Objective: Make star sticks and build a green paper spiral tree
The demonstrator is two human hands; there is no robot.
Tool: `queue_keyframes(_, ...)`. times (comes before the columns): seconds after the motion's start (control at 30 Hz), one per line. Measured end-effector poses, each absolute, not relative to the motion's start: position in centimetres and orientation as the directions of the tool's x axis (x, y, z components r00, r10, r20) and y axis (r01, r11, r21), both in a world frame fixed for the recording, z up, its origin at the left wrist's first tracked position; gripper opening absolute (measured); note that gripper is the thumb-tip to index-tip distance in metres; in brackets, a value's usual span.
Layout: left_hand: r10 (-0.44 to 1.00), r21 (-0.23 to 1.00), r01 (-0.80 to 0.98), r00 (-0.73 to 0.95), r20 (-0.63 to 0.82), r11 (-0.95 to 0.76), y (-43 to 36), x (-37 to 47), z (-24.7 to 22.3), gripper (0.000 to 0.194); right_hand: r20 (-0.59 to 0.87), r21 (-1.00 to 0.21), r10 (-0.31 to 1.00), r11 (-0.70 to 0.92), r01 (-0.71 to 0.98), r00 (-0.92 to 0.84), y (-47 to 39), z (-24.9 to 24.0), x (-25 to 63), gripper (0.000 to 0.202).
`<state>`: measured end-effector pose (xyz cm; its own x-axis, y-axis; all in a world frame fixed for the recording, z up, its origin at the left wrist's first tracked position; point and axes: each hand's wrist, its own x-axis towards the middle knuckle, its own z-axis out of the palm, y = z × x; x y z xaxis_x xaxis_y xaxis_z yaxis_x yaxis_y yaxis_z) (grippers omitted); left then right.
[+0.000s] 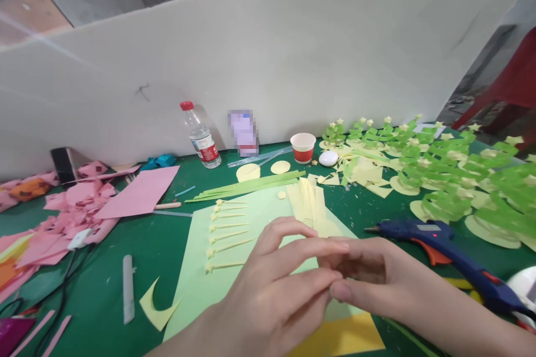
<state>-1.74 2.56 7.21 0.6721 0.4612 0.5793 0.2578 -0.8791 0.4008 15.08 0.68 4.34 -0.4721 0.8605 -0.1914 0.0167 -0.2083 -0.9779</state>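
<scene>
Over a light green paper sheet (188, 273), my left hand (280, 284) and my right hand (377, 268) meet with their fingertips pressed together. Whatever they may pinch is hidden behind the fingers. Just left of them lies a row of several pale yellow paper strips (228, 237), each with a small star-shaped or knotted end. Beyond my fingertips is a bundle of flat pale yellow strips (307, 198). One small folded paper star (282, 195) rests beside that bundle. A yellow sheet (343, 334) shows under my hands.
To the right lie a blue glue gun (435, 234) and several green paper spirals (452, 195) topped with stars. A paper cup (303, 148), water bottle (204, 142) and phone (244, 133) stand along the white partition (268, 56). Pink paper (140, 192) and a glue stick (128, 290) are left.
</scene>
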Motion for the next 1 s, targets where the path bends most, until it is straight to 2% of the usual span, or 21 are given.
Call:
queue_keyframes(0.13, 0.581, 0.584, 0.243, 0.638, 0.505, -0.775, 2.6, -1.7, 7.0, 0.008, -0.182, -0.981, 0.849, -0.188, 0.038, -0.497, 0.6, 4.3, 15.0, 0.025)
queue_keyframes(0.27, 0.679, 0.697, 0.256, 0.591, 0.436, -0.670, 2.5, -1.6, 6.6, 0.018, -0.203, -0.979, 0.823, -0.178, 0.099, -0.530, 0.6, 4.5, 14.8, 0.025)
queue_keyframes(0.37, 0.692, 0.713, 0.248, 0.576, 0.435, -0.656, 2.5, -1.5, 6.4, 0.020, -0.208, -0.978, 0.832, -0.172, 0.117, -0.514, 0.5, 4.6, 14.7, 0.023)
queue_keyframes(0.47, 0.665, 0.690, 0.243, 0.599, 0.445, -0.681, 2.7, -1.8, 6.3, 0.011, -0.214, -0.977, 0.849, -0.183, 0.112, -0.483, 0.5, 4.8, 14.8, 0.020)
queue_keyframes(0.53, 0.627, 0.677, 0.251, 0.673, 0.392, -0.692, 2.8, -2.0, 6.6, 0.006, -0.227, -0.973, 0.844, -0.212, 0.088, -0.486, 0.5, 4.8, 15.0, 0.020)
queue_keyframes(0.63, 0.572, 0.691, 0.255, 0.773, 0.274, -0.676, 2.9, -2.1, 7.0, 0.015, -0.241, -0.969, 0.822, -0.230, 0.087, -0.515, 0.7, 4.8, 15.2, 0.023)
queue_keyframes(0.73, 0.626, 0.743, 0.238, 0.722, 0.295, -0.625, 2.9, -2.0, 6.9, 0.009, -0.244, -0.970, 0.820, -0.216, 0.115, -0.518, 0.8, 4.7, 15.0, 0.022)
queue_keyframes(0.9, 0.715, 0.800, 0.227, 0.621, 0.320, -0.555, 2.7, -1.5, 5.8, 0.025, -0.235, -0.971, 0.831, -0.175, 0.166, -0.504, 0.6, 4.8, 14.7, 0.016)
queue_keyframes(1.0, 0.731, 0.779, 0.283, 0.612, 0.302, -0.559, 2.7, -1.6, 5.8, 0.022, -0.225, -0.971, 0.847, -0.151, 0.186, -0.482, 0.6, 4.9, 14.9, 0.016)
